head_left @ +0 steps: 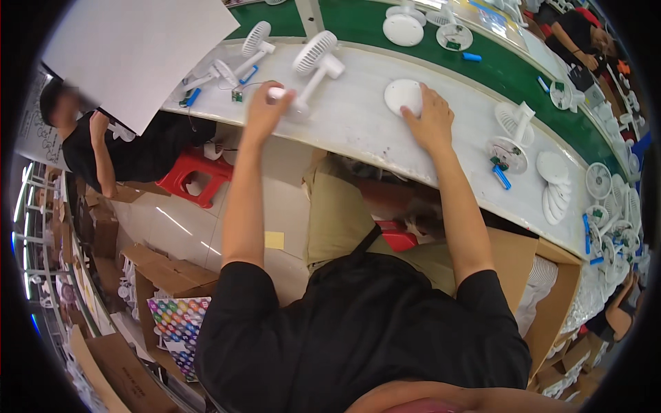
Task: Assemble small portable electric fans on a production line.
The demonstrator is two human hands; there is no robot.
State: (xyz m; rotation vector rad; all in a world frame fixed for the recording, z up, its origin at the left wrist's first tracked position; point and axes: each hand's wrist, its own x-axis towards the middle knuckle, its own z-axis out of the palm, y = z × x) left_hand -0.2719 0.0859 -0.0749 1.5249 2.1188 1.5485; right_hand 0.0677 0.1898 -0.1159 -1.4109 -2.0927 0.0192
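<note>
A small white desk fan [318, 67] leans on the white tabletop, its round head tilted up and away from me. My left hand [267, 113] curls its fingers and thumb around the white end at the fan's foot; motion blur hides the exact grip. To the right, my right hand [430, 120] grips the edge of a round white disc [401, 95], thumb on its face and fingers along its right side. The disc looks like a fan base cover and lies on the table.
Left of the fan are more fan parts with green circuit boards [237, 96] and blue cylinders [195, 96]. On the right stand an open fan base [508, 155] and stacked discs [553, 168]. A green conveyor belt [358, 19] runs behind. A person [89, 141] sits at left.
</note>
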